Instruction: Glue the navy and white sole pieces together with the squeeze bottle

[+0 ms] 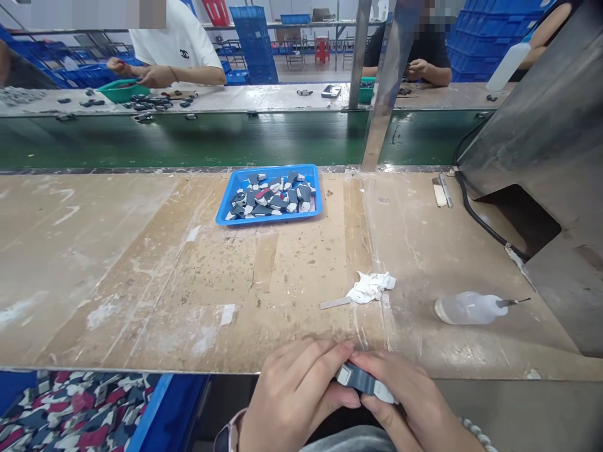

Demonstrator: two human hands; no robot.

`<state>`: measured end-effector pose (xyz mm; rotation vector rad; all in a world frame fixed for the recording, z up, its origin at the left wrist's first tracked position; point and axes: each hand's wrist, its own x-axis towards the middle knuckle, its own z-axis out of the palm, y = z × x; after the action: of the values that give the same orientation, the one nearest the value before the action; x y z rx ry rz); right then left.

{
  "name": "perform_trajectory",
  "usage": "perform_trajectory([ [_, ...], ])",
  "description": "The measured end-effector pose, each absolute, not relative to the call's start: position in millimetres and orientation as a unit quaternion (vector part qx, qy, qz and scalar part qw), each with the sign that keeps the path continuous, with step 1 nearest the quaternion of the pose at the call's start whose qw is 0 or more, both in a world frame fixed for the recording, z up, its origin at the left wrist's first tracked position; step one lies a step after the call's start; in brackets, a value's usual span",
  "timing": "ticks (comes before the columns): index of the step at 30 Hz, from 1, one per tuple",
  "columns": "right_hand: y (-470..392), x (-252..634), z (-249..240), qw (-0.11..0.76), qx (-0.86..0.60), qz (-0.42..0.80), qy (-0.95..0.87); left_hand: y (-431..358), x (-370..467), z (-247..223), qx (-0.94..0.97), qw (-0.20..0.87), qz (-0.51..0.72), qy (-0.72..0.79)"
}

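At the table's front edge, my left hand (296, 392) and my right hand (414, 395) both grip a small dark grey-blue and white molded piece (362, 380). Fingers and thumbs of both hands close on its two ends, hiding part of it. Beyond my hands lies a crumpled white cloth (370, 287) with a flat thin strip (335, 303) touching it. A translucent bottle with a needle tip (471, 309) rests on its side to the right. Farther back, a blue tray (221, 216) holds several similar grey, white and red pieces.
At the lower left, a blue bin (148, 414) is full of like pieces. Behind the table (301, 263) runs a green conveyor belt (188, 141). A metal post (384, 100) and a metal housing (541, 157) with a black cable stand right. People work across the belt.
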<state>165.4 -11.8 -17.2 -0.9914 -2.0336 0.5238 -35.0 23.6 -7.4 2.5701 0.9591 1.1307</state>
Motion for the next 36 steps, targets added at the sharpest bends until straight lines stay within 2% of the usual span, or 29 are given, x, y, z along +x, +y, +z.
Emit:
perform_trajectory([
  [7, -14.9, 172.5, -23.4, 0.298, -0.4, 0.304, -0.812, 19.6, -36.5, -16.8, 0.839, 0.13, 0.401, 0.344],
  [17, -16.9, 179.0, -36.1, 0.33, -0.395, 0.371, -0.773, 23.3, -41.2, -20.3, 0.838, 0.19, 0.392, 0.327],
  [20, -12.3, 179.4, -30.8, 0.373, -0.426, 0.329, -0.756, 25.7, -45.6, -19.1, 0.844, 0.172, 0.373, 0.344],
  [23, 2.6, 174.0, -24.9, 0.412, -0.461, 0.19, -0.763, 28.9, -47.3, -19.3, 0.851, 0.152, 0.347, 0.363],
  [26, 23.4, 167.7, -24.4, 0.372, -0.506, 0.083, -0.773, 31.0, -45.1, -22.7, 0.852, 0.142, 0.342, 0.369],
  [30, 40.5, 166.8, -31.2, 0.331, -0.55, 0.057, -0.765, 29.5, -42.2, -29.0, 0.844, 0.132, 0.351, 0.384],
  [33, 38.4, 169.4, -31.4, 0.352, -0.574, 0.047, -0.737, 27.4, -42.2, -31.0, 0.843, 0.127, 0.351, 0.387],
  [36, 29.6, 169.8, -23.4, 0.409, -0.56, 0.042, -0.719, 27.0, -42.4, -30.7, 0.844, 0.127, 0.348, 0.389],
])
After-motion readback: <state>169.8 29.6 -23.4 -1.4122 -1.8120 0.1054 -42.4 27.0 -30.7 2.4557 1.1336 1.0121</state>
